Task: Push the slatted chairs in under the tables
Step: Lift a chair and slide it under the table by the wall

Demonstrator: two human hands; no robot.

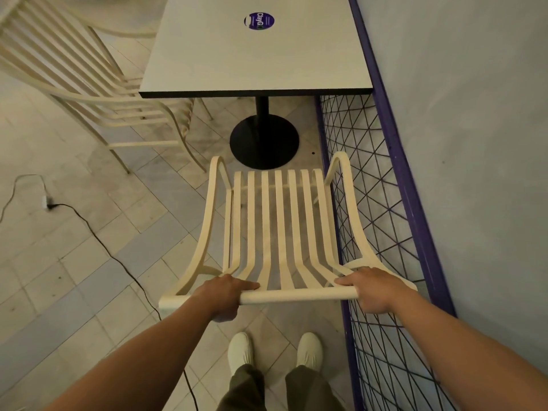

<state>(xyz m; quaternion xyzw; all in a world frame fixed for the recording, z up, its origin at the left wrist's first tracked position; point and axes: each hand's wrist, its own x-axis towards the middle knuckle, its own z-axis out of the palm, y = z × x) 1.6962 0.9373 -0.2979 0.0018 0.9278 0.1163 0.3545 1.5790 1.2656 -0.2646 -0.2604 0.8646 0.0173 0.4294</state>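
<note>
Head view, left hand [221, 293] and right hand [370, 289], fingers wrapped around slatted chair [278, 226] top rail, facing table [252, 54]

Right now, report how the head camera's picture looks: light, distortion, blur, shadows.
Head view: dim, warm, even indoor light, no glare on the pale square tabletop; wide-angle distortion bends the purple frame of the wire-mesh bench along the wall; focus is sharp on the cream slatted metal chair and both hands, left hand, right hand; shadows are soft around the round black table base.
</note>
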